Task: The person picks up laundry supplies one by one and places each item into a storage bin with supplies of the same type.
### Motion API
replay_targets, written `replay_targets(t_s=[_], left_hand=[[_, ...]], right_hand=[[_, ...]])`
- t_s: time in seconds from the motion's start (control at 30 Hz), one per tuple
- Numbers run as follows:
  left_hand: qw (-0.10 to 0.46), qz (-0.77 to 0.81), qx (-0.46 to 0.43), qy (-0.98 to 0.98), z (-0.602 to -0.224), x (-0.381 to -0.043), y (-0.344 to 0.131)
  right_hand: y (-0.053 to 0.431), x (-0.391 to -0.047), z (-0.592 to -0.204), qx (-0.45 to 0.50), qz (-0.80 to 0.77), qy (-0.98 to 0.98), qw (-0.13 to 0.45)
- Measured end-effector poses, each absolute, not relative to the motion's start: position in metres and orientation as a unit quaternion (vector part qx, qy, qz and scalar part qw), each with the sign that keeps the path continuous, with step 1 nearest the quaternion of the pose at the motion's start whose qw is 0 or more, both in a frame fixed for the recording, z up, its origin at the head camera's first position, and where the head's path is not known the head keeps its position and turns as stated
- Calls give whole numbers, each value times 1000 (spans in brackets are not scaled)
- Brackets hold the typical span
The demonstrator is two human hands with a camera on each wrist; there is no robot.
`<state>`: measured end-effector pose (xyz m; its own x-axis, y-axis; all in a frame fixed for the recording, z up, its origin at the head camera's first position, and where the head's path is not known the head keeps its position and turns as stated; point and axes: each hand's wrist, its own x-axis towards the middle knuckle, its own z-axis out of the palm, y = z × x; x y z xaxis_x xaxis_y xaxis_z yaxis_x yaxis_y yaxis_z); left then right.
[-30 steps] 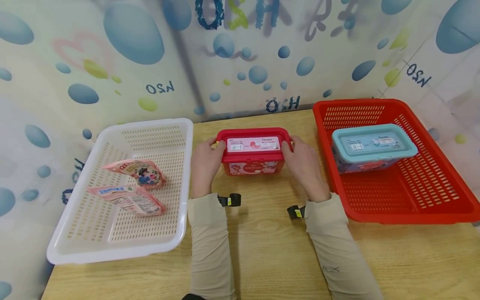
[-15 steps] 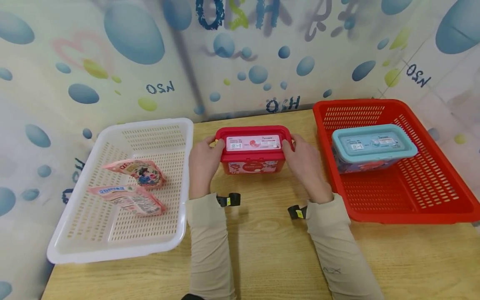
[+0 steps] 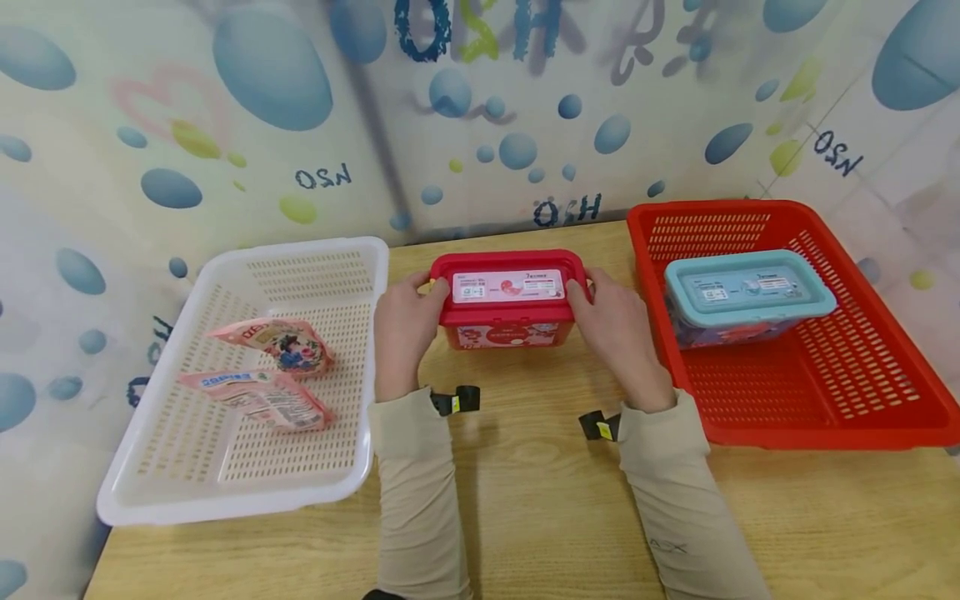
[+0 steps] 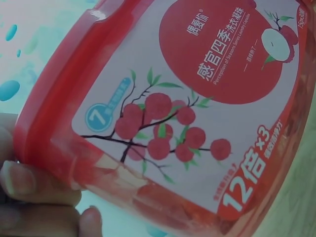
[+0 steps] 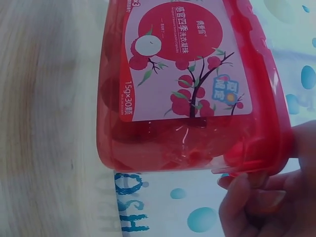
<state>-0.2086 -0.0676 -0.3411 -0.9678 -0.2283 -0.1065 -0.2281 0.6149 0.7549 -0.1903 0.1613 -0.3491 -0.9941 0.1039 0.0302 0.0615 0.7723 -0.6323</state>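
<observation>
A red lidded box of laundry capsules (image 3: 508, 312) is between both hands at the middle of the table. My left hand (image 3: 407, 329) grips the left end of its lid rim, thumb on top and fingers underneath, as the left wrist view shows on the box's printed side (image 4: 158, 113). On the opposite end my right hand (image 3: 617, 329) grips the rim the same way, fingers (image 5: 256, 197) curled under the lid edge in the right wrist view. The lid is on. Whether the base touches the table, I cannot tell.
To the left stands a white basket (image 3: 232, 504) holding two pink pouches (image 3: 273, 346). A red basket (image 3: 817, 437) at the right contains a similar box with a light blue lid (image 3: 750, 287). Behind the wooden table (image 3: 525, 517) rises a patterned wall (image 3: 495, 200).
The red box has shifted slightly up in the head view, with both hands still gripping its ends. The baskets and what they hold have stayed put.
</observation>
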Motion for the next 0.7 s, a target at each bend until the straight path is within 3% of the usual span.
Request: replay_targets(t_s=[0.7], left_hand=[[14,-439,115,-891,-330,-201,-68]], right_hand=[[163,-182,-335,-50,340,-938,39]])
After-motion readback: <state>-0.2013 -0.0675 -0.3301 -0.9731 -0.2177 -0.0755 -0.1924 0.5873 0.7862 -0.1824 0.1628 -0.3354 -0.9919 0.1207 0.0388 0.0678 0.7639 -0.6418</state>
